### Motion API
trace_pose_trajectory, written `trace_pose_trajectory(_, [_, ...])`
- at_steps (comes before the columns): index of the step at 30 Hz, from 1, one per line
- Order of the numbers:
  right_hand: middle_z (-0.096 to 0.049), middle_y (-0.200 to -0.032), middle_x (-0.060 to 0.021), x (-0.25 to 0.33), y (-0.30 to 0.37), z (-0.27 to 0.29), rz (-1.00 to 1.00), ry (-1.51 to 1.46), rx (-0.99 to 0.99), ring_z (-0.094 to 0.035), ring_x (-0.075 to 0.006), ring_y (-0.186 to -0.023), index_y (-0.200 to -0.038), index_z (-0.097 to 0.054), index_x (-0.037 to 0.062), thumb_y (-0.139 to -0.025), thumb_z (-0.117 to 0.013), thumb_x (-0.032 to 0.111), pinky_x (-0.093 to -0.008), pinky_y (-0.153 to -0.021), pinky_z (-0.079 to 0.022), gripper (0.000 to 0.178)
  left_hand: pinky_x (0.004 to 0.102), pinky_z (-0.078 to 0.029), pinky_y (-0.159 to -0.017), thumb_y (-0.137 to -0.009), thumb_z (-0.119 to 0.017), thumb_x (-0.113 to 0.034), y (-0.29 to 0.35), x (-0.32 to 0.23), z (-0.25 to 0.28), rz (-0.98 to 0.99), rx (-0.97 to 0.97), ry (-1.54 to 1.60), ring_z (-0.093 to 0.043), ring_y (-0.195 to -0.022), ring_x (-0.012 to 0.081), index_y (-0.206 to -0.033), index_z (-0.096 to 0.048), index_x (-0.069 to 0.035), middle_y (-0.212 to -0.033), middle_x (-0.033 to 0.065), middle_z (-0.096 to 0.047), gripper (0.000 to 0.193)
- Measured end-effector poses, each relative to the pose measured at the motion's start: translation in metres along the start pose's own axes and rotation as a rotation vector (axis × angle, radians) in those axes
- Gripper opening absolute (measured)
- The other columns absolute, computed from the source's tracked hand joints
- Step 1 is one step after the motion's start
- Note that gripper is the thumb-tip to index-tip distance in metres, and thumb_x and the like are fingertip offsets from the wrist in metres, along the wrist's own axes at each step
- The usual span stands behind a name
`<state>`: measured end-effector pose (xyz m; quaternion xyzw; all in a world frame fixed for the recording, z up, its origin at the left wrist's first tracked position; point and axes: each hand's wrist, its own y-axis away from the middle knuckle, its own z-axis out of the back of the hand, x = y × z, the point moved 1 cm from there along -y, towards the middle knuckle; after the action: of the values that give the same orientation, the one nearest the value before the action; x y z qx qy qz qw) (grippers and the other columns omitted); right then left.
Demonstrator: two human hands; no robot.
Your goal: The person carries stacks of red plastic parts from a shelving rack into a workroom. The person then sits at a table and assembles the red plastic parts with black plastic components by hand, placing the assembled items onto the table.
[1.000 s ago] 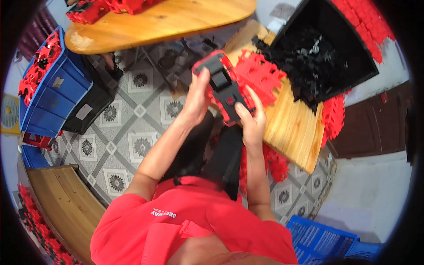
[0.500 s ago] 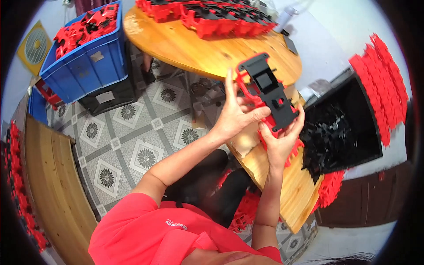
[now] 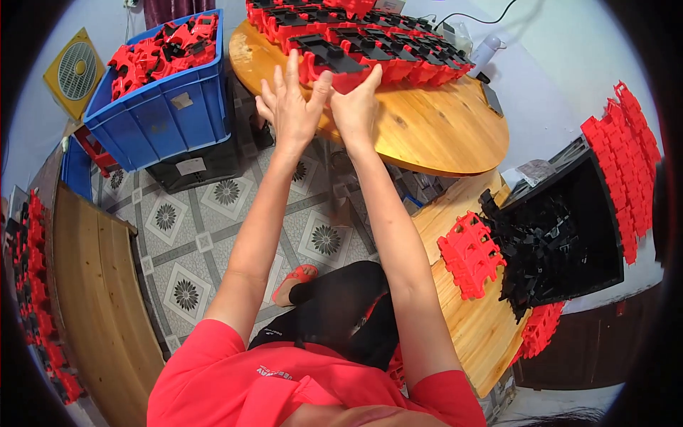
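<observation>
Both arms reach far out to the round wooden desk (image 3: 427, 135). The left hand (image 3: 292, 107) and the right hand (image 3: 358, 107) are side by side on the near edge of a red and black plastic part (image 3: 334, 62). That part sits at the front of a row of the same parts (image 3: 384, 35) on the desk. The left grip is spread wide, fingers apart, flat against the part. The right grip has its fingers curled over the part's edge, thumb up.

A blue crate (image 3: 167, 107) full of red pieces stands on the floor to the left, by a yellow fan (image 3: 75, 71). To the right, a black bin (image 3: 569, 220) holds small black pieces, with a red block (image 3: 469, 252) on the wood beside it.

Half a second ago the hands held the part up in the air. Now it is down on the desk.
</observation>
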<state>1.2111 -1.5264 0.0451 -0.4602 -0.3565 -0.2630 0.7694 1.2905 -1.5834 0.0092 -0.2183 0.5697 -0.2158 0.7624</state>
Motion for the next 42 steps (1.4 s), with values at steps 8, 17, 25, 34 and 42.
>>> trace_pose_trajectory(8, [-0.048,-0.130,-0.0246,-0.046,0.087,0.092,0.372,0.087,-0.018,-0.053,-0.0368,-0.112,-0.131,-0.046,-0.0006,-0.074,-0.071,0.009,-0.0405,-0.094,-0.044,0.063,0.0689,-0.005,-0.104,-0.084,-0.052,-0.060,-0.022,0.023,-0.043,-0.143,0.142,-0.321,-0.027,-0.133,0.0480,-0.141,-0.038,-0.026,-0.143,0.0176,-0.041,0.068])
trace_pose_trajectory(17, [-0.043,-0.135,-0.0195,-0.163,0.248,0.318,0.006,0.895,-0.777,-0.040,-0.0333,-0.126,-0.135,-0.038,0.0016,-0.077,-0.073,0.014,-0.0417,-0.104,-0.030,0.069,0.0403,-0.043,-0.094,-0.079,-0.069,-0.014,0.175,-0.105,-0.042,-0.560,0.212,0.467,-0.057,-0.104,0.0299,-0.111,-0.062,0.001,-0.113,0.0169,-0.061,0.036])
trace_pose_trajectory(25, [-0.066,-0.092,-0.0010,-0.206,0.270,0.381,-0.400,-0.160,-0.618,-0.058,-0.0061,-0.084,-0.108,-0.063,-0.0050,-0.093,-0.057,0.005,-0.0204,-0.078,-0.045,0.019,0.0612,-0.020,-0.105,-0.086,-0.061,-0.039,0.360,-0.157,-0.130,-0.939,0.753,0.177,-0.030,-0.134,0.0372,-0.122,-0.061,-0.030,-0.138,0.0060,-0.046,0.036])
trace_pose_trajectory(34, [-0.068,-0.096,-0.0075,-0.130,0.335,0.438,-0.021,0.269,-0.265,-0.063,-0.0183,-0.090,-0.102,-0.067,0.0022,-0.088,-0.062,0.009,-0.0310,-0.079,-0.050,0.017,0.0443,-0.034,-0.105,-0.081,-0.073,-0.025,0.378,-0.193,-0.059,0.111,1.403,0.997,-0.038,-0.129,0.0303,-0.150,-0.001,-0.011,-0.139,0.0202,-0.037,0.101])
trace_pose_trajectory(42, [-0.067,-0.095,-0.0116,-0.187,0.210,0.526,0.146,1.032,-0.513,-0.061,-0.0289,-0.091,-0.114,-0.063,0.0063,-0.084,-0.067,0.023,-0.0408,-0.086,-0.045,0.034,0.0438,-0.035,-0.107,-0.083,-0.068,-0.011,0.404,-0.137,-0.019,1.013,1.561,1.167,-0.040,-0.129,0.0265,-0.151,0.002,-0.019,-0.145,0.0138,-0.032,0.098])
